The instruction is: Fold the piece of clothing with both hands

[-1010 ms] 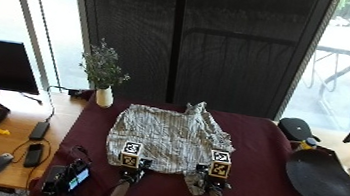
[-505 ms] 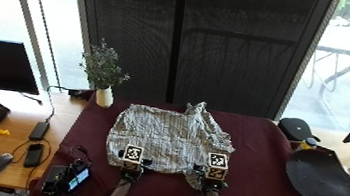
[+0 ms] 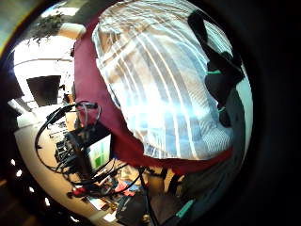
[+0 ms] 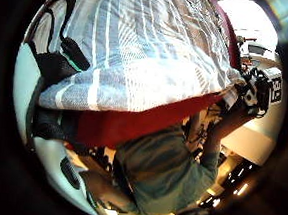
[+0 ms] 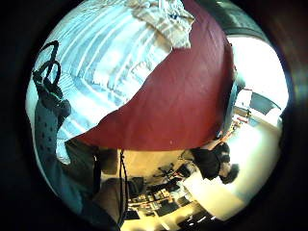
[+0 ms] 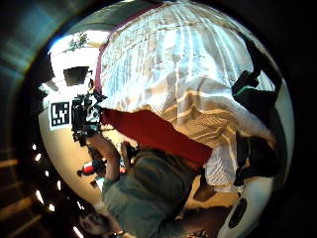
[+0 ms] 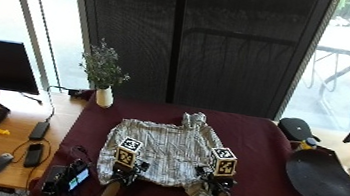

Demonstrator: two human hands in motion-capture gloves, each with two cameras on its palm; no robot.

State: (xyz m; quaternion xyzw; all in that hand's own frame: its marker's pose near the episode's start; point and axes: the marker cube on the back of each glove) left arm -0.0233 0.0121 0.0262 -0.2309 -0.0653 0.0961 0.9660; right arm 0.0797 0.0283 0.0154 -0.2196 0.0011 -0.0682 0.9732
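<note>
Your maroon table [image 7: 262, 154] carries the striped shirt [image 7: 162, 149] spread flat at its middle with the hem toward you, which puts both near corners within reach for a fold away from you. Your left hand [image 7: 127, 169] sits at the near left corner and your right hand [image 7: 213, 178] at the near right, and the palm views show cloth bunched against dark fingers [image 4: 54, 65], so each appears to pinch the hem. Compared with a second ago, both hands sit about where they were and the shirt lies as it did.

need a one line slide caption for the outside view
A person's gloved left hand and right hand meet the near edge of a striped shirt spread on a maroon table.
</note>
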